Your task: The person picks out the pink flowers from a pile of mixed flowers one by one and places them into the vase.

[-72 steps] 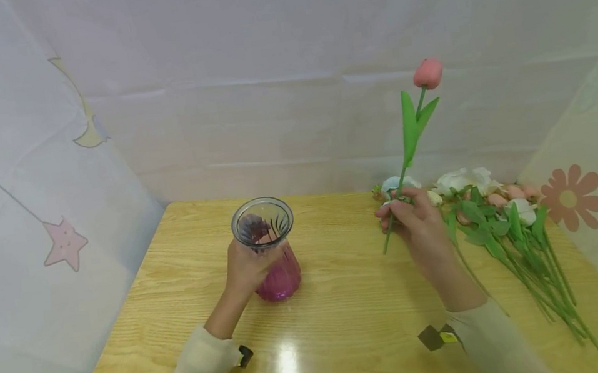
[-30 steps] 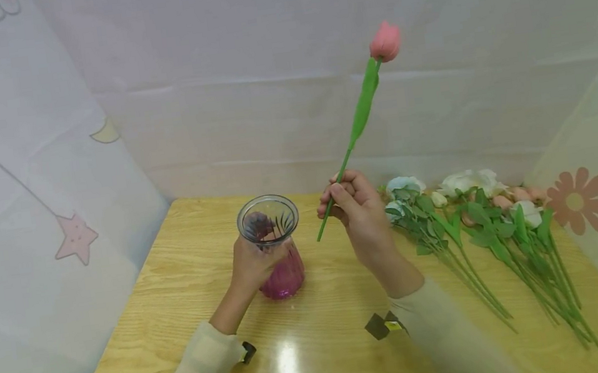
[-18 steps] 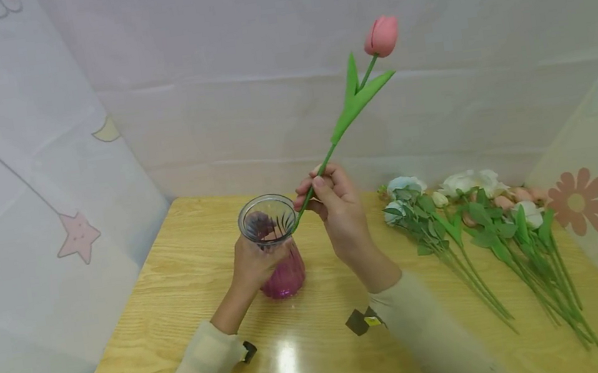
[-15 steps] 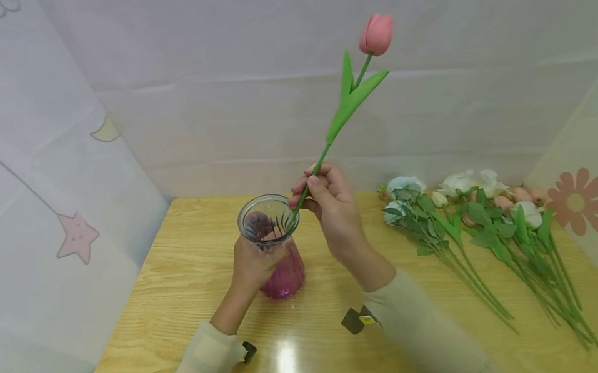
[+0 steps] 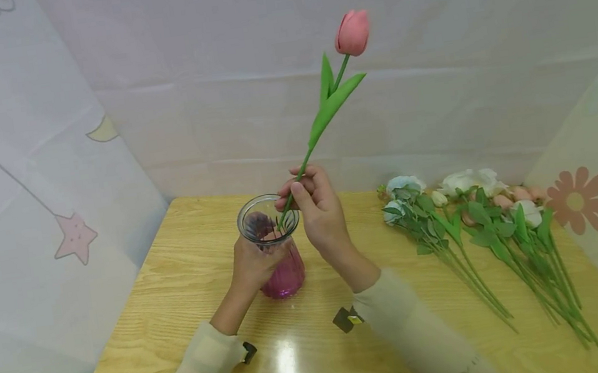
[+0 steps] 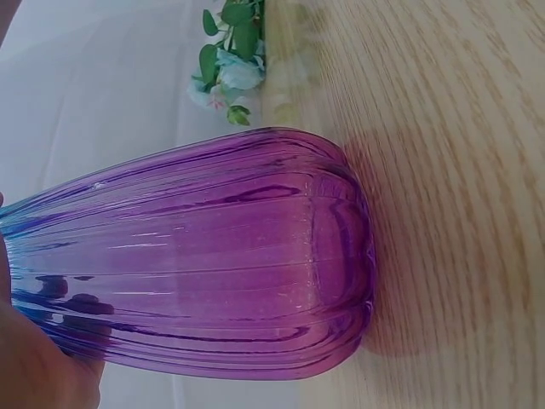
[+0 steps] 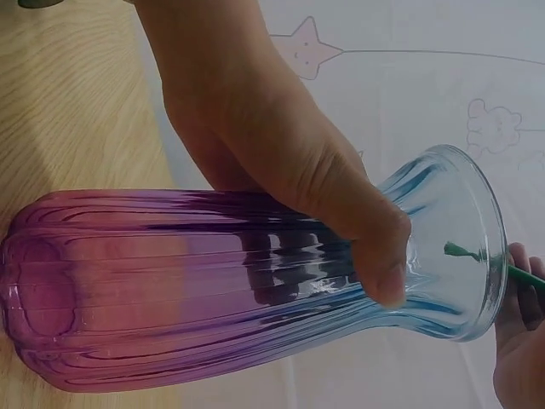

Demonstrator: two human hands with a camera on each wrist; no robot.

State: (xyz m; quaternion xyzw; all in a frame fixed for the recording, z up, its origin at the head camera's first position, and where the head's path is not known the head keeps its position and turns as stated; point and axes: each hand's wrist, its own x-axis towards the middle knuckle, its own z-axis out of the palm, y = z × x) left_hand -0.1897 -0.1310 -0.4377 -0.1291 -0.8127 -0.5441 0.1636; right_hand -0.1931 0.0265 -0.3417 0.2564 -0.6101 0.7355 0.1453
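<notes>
A ribbed glass vase [image 5: 282, 274], blue at the flared mouth and purple-pink below, stands upright on the wooden table. My left hand [image 5: 252, 262] grips it just under the mouth, with the thumb across the near side in the right wrist view. My right hand [image 5: 321, 205] pinches the stem of a pink tulip [image 5: 352, 33] low down, between thumb and fingers. The tulip leans to the right, its two green leaves above my hand. In the right wrist view the cut end of the stem [image 7: 464, 250] shows inside the vase's mouth [image 7: 456, 281].
On the right of the table [image 5: 401, 362] lie several artificial flowers, with blue blooms [image 5: 405, 186], white blooms [image 5: 471, 183] and peach blooms [image 5: 521, 194] toward the back and green stems [image 5: 561, 284] toward the front. A pale cloth backdrop [image 5: 241, 93] rises behind the table.
My right hand has carried the tulip leftward from beside the other flowers to the vase, and its stem end has come inside the mouth. My left hand keeps its grip on the vase.
</notes>
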